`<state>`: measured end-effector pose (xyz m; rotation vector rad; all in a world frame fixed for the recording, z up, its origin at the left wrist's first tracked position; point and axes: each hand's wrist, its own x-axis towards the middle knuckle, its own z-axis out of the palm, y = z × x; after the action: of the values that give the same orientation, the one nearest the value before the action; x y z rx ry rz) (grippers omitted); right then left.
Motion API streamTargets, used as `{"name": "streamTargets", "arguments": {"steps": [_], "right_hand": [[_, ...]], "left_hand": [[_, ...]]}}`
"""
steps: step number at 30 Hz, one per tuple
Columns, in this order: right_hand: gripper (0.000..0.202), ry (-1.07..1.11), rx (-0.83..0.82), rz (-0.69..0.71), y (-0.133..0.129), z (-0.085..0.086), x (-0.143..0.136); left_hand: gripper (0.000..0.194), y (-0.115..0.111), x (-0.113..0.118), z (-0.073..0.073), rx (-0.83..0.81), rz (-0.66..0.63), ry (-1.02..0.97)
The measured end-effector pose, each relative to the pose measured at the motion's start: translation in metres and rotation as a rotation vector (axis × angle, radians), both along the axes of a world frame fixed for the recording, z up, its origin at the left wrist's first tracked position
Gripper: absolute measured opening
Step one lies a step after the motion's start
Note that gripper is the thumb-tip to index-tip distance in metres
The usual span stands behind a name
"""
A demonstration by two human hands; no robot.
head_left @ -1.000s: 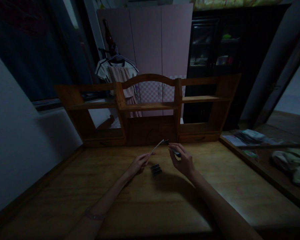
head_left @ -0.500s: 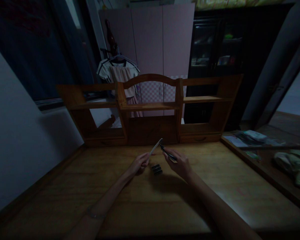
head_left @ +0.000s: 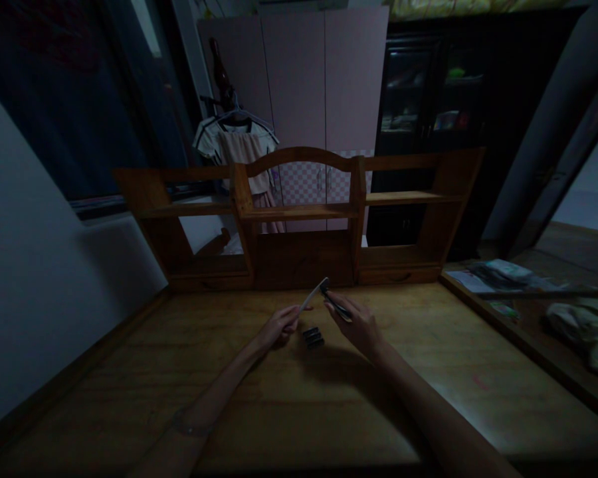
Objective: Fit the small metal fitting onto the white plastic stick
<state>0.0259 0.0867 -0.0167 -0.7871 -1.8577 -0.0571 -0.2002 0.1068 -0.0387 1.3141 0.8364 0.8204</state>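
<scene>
My left hand is closed on a thin, pale, slightly curved strip, which slants up and away to the right. One finger of that hand points out under the strip. In my right hand is a slim dark pen-like tool, gripped with fingers wrapped along it. The tool's dark tip meets or overlaps the strip's far end; contact cannot be told in the dim light. Between and below the hands, a small black block with several ridges lies on the wooden tabletop.
A wooden shelf unit stands along the tabletop's far edge. To the left is a pale wall. Papers and bags lie beyond the right edge, with folded cloth nearer. Behind are a pink wardrobe and hanging clothes.
The dark tool's tip has moved slightly up and forward, closer to the strip's far end. The strip has tilted a little to the right. The black block stays put.
</scene>
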Motion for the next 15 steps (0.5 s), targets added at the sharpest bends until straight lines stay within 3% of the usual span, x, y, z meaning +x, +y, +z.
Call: {"name": "streamTargets", "arguments": {"steps": [15], "right_hand": [[0.028,0.041,0.022,-0.048,0.0027,0.0035,0.0059]], "left_hand": [[0.050,0.0053,-0.0027,-0.0068,0.005,-0.006,-0.008]]}}
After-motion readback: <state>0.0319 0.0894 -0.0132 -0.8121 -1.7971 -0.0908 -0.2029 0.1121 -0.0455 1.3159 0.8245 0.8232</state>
